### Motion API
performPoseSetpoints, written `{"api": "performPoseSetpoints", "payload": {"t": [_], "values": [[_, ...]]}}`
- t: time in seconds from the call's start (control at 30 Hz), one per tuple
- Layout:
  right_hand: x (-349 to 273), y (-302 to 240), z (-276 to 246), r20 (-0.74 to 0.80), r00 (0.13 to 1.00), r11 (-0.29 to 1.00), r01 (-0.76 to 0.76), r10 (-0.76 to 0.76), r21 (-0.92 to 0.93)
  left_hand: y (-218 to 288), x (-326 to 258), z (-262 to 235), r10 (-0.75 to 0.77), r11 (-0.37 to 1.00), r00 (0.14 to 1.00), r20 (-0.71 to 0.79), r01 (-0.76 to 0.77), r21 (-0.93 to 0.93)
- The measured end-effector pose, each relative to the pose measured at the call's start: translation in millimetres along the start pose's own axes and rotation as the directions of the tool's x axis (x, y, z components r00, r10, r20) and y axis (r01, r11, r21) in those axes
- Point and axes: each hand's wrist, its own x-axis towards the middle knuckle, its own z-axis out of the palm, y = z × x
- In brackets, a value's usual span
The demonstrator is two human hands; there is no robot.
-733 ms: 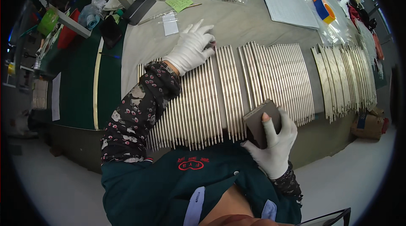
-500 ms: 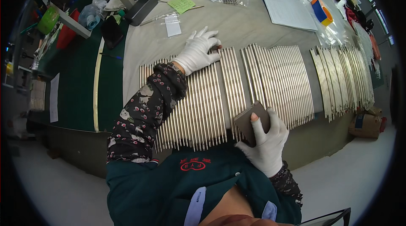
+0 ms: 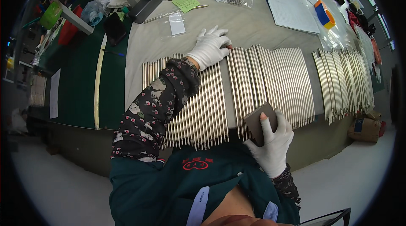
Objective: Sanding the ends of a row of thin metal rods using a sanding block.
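Observation:
Several long metal rods [image 3: 253, 84] lie side by side on a grey cloth-covered table [image 3: 253, 27]. My left hand [image 3: 210, 47], in a white glove, rests flat on the far ends of the rods, fingers spread. My right hand [image 3: 272, 141], also gloved, grips a dark brown rectangular pad [image 3: 259, 123] and presses it on the near ends of the rods, by the table's front edge. A second batch of rods [image 3: 343, 82] lies further right, apart from both hands.
At the back of the table lie clear plastic bags [image 3: 175, 16], a green note [image 3: 185, 2], an open notebook [image 3: 289, 8] and a roll of orange and blue tape [image 3: 325, 13]. A green surface [image 3: 80, 78] with clutter is on the left. A cardboard box [image 3: 364, 128] stands on the floor at right.
My right hand has slid the brown pad toward me along the rods, to their near ends. My left hand stays pressed on the far ends.

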Motion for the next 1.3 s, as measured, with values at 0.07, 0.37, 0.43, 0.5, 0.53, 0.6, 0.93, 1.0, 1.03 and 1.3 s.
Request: {"api": "performPoseSetpoints", "payload": {"t": [0.07,0.37,0.43,0.5,0.53,0.6,0.93,1.0,1.03,1.3], "values": [[1,1,0,0.005,1.0,1.0,0.004,-0.004,0.009,-4,0,2,0.011,1.0,1.0,-0.008,-0.011,0.001],[2,2,-2,0.014,1.0,0.999,0.019,-0.019,0.027,-20,3,15,0.072,0.997,0.993,-0.096,-0.073,-0.007],[2,3,0,0.001,1.0,0.999,0.031,-0.031,0.036,-21,4,17,0.074,0.997,0.993,-0.092,-0.076,-0.014],[2,3,1,0.009,1.0,0.999,0.019,-0.019,0.04,-23,5,19,0.06,0.997,0.994,-0.093,-0.064,-0.044],[2,3,1,0.017,1.0,0.999,0.009,-0.01,0.042,-23,5,19,0.061,0.997,0.994,-0.093,-0.066,-0.044],[2,3,1,0.011,1.0,0.999,0.011,-0.011,0.039,-23,5,17,0.054,0.997,0.996,-0.066,-0.058,-0.051],[1,2,0,0.01,1.0,0.998,0.028,-0.029,0.06,-17,5,14,0.06,0.997,0.998,-0.011,-0.061,-0.051],[1,3,4,0.002,1.0,0.999,0.027,-0.027,0.047,-17,3,13,0.074,0.996,0.997,0.013,-0.073,-0.044],[1,4,5,-0.006,1.0,0.999,0.026,-0.026,0.034,-16,3,12,0.074,0.996,0.997,0.013,-0.073,-0.043],[-3,3,2,0.008,1.0,1.0,0.006,-0.006,0.021,-11,1,7,0.107,0.993,0.99,0.094,-0.11,0.031]]}}
